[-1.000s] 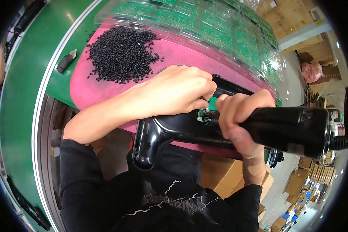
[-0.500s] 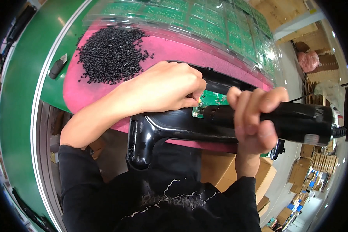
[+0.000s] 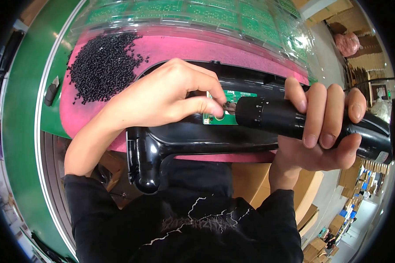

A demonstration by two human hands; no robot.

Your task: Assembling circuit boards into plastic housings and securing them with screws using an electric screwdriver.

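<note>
My right hand (image 3: pixel 322 125) is wrapped round a black electric screwdriver (image 3: pixel 272 117), which lies nearly level and points left. Its tip end is over a green circuit board (image 3: pixel 228 120) set in a large, glossy black plastic housing (image 3: pixel 193 144). My left hand (image 3: pixel 180 90) reaches across the housing. Its thumb and index finger pinch together at the screwdriver's tip, around something small and dark that I cannot make out. Part of the board is hidden under the fingers and the screwdriver.
A pile of small black screws (image 3: pixel 103 65) lies on the pink mat (image 3: pixel 175 48) at the left. Clear plastic trays of green circuit boards (image 3: pixel 197 19) stand behind. A small dark tool (image 3: pixel 51 93) lies on the green table (image 3: pixel 24 109). Cardboard boxes (image 3: pixel 250 182) stand below right.
The screwdriver's tip has moved right and slightly away over the board, with my left fingertips following. My right fingers have shifted along its body. The whole view has swung a little.
</note>
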